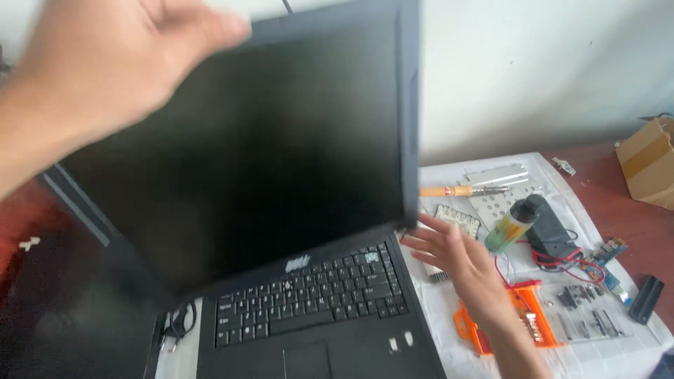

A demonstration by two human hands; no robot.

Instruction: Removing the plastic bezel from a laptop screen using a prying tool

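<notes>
Laptop [281, 210] sits open on the table, screen dark and tilted. Left hand [105, 63], fingers spread, is at the lid's top edge; whether it grips is unclear. Right hand [456, 260] hovers open beside the hinge. Orange-handled screwdriver [460, 190] and orange case [530, 316] lie on white paper [449, 351].

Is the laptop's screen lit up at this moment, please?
No, the laptop screen is dark all over, while the left hand is at its top edge and the right hand is open beside its lower right corner.

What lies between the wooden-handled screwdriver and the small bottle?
In the head view, a perforated metal plate lies between the screwdriver and the bottle.
</notes>
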